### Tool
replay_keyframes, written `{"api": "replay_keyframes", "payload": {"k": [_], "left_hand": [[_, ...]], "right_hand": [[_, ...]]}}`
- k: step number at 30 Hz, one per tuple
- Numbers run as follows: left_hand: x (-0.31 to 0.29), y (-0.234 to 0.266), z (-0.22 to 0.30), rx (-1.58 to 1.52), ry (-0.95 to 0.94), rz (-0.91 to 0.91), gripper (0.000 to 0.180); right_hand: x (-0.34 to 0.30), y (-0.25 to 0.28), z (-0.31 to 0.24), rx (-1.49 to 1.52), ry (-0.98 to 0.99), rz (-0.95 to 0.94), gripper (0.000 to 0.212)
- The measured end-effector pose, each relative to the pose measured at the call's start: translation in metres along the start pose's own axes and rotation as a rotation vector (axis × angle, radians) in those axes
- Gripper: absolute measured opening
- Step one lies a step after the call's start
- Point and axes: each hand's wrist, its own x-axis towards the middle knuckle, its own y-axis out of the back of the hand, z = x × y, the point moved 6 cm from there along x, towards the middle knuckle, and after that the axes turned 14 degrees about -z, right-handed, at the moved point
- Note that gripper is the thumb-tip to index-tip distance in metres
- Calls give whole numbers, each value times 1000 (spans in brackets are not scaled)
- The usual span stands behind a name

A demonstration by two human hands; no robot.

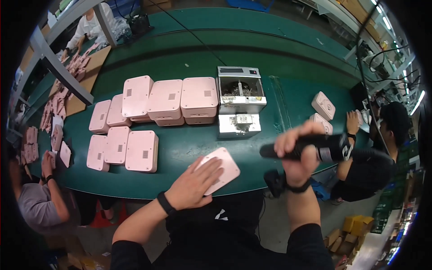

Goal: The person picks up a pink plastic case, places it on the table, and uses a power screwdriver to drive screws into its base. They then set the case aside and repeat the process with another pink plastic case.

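Left hand point(194, 183) lies flat and spread on a pink cover point(219, 169) at the near edge of the green bench point(189, 148), in front of the grey machine point(239, 107). Right hand point(300, 155) grips a black screwdriver point(310, 149), right of the cover. Risk: with only palm pressure, the cover may slide off the edge.

The left hand point(194, 184) lies palm down with its fingers point(211, 168) spread flat and pointing up and to the right; a black band circles the wrist. The right hand point(299, 155) is raised, forearm upright, its fingers curled tight in a fist, a black band at its wrist too.
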Motion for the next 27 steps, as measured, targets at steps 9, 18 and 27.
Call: {"api": "replay_keyframes", "payload": {"k": [9,18,27], "left_hand": [[22,-2,-20,-188,50,283,85],[21,-15,-40,-429,72,272,81],[24,-14,-43,-428,70,275,83]], "right_hand": [[64,-8,41,-248,-81,18,23],[30,-7,30,-146,-160,-30,23],[17,3,48,-224,-140,-4,27]]}}
